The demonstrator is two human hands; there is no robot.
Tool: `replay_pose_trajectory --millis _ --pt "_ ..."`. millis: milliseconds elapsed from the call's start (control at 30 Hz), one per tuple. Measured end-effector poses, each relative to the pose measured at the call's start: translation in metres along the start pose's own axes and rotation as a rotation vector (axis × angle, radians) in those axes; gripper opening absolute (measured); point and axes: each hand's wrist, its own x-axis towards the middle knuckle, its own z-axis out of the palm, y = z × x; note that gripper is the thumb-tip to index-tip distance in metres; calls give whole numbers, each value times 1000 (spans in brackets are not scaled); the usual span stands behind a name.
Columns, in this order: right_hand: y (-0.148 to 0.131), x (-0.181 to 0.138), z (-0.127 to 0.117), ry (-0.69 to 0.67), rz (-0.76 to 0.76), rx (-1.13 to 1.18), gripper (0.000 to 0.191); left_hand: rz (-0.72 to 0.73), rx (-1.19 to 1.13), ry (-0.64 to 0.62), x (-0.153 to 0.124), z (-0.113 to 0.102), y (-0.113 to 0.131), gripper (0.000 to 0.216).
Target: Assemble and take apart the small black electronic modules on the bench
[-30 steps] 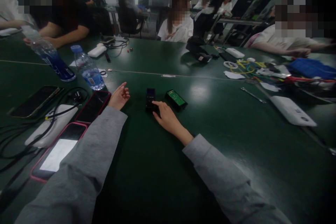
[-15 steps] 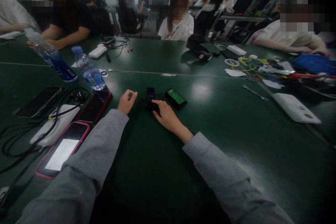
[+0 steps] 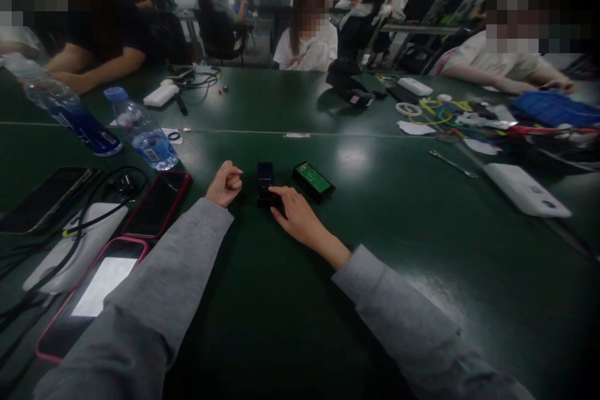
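A small black device (image 3: 265, 180) with a dark screen and a few faint marks stands or lies on the table in front of me. My right hand (image 3: 295, 211) reaches it from the right: the index fingertip is on its front face and the thumb is near its lower edge, without wrapping round it. My left hand (image 3: 225, 184) rests to the left of the device, apart from it, its fingers curled into a loose fist with nothing visible inside. Just right of the device lies a black case with a green circuit board (image 3: 313, 179) showing.
Phones (image 3: 157, 205), a white power bank (image 3: 75, 244) and black cables lie on the left, with two plastic bottles (image 3: 145, 131) behind. To the right are a wrench (image 3: 452, 164), a white box (image 3: 525, 190) and tangled wires (image 3: 440, 111). Several people sit around.
The view has shifted slightly, so objects at left sit lower and further left. My left fingers have curled in more. My right index finger stays on the device, where faint screen marks now show.
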Motion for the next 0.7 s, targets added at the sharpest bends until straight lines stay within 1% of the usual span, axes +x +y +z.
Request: replay_pose_trajectory --millis 100,233,333,533,600,700 --pt "1 0 0 -5 -8 17 46 -65 -30 -5 -5 0 -1 51" --pt "0 -1 -2 -7 1 33 47 -116 -1 -42 -8 0 -2 50" --pt "-1 0 -3 -11 -4 37 46 -165 52 -122 -8 1 -4 50" --pt "-3 1 -3 -12 -1 37 45 -341 202 -340 -12 -2 -9 55" --pt "-3 1 -3 -13 -1 36 45 -375 249 -381 -13 -2 -10 56" --pt "-3 1 -4 -17 0 35 46 -379 287 -400 -13 -1 -10 55"
